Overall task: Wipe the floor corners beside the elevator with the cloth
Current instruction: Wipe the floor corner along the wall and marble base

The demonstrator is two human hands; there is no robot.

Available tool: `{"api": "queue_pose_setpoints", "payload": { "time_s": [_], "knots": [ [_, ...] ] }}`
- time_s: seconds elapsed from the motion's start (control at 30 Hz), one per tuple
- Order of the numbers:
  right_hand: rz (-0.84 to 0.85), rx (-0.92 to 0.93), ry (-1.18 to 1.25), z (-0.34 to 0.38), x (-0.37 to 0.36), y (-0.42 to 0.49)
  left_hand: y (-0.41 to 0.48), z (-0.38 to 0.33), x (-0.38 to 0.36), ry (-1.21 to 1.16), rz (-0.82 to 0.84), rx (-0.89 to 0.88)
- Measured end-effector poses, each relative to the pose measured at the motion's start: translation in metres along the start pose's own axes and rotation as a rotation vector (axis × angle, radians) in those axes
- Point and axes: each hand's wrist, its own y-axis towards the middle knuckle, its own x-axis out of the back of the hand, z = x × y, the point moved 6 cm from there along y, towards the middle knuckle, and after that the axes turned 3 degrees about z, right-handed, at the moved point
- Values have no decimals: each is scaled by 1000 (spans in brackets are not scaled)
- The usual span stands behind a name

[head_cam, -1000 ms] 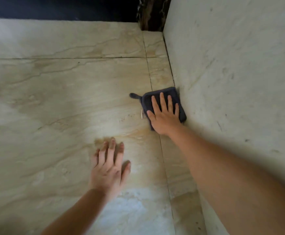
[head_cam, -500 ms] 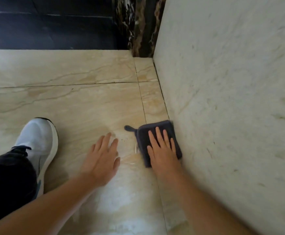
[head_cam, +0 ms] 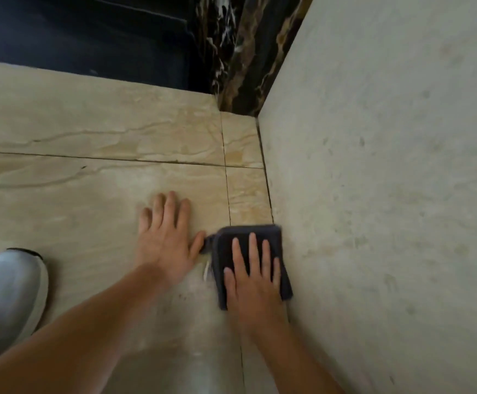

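A dark folded cloth (head_cam: pixel 231 237) lies flat on the beige marble floor (head_cam: pixel 89 194), its right edge against the foot of the pale wall (head_cam: pixel 373 166). My right hand (head_cam: pixel 254 280) presses down on it with flat, spread fingers. My left hand (head_cam: pixel 166 237) rests palm down on the bare floor just left of the cloth, its thumb touching the cloth's small loop. The floor corner (head_cam: pixel 252 116) lies farther ahead, where the wall meets a dark veined stone frame (head_cam: pixel 243 66).
A dark recessed surface (head_cam: pixel 89 38) runs along the far edge of the floor. My grey-white shoe (head_cam: pixel 7 294) stands at the lower left. Tile joints cross the floor ahead of the hands.
The view has tilted up and my shoe has come into sight. My left hand has slid forward and right, up beside the cloth. My right hand has stayed pressed on the cloth along the wall.
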Motion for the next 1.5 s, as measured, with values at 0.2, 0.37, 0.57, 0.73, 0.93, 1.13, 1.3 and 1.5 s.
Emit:
{"api": "queue_pose_setpoints", "payload": {
  "time_s": [0.2,0.37,0.57,0.73,0.93,1.13,1.3,1.5],
  "knots": [
    [101,-14,9,13,50,173,15,6,0,-33,20,-19],
    [141,-3,-11,17,73,231,20,8,4,-40,39,-15],
    [115,28,-38,18,83,276,25,9,3,-55,49,-25],
    [97,23,-45,18,79,273,27,8,4,-37,18,-48],
    [90,-13,-17,23,50,152,28,12,4,-60,4,-48],
    [151,-76,-21,23,27,83,28,12,-1,-51,4,-5],
    [158,-76,-5,23,57,199,27,12,1,-44,-24,-18],
    [208,-39,14,34,86,292,28,12,-2,-40,-32,-5]
  ]
}}
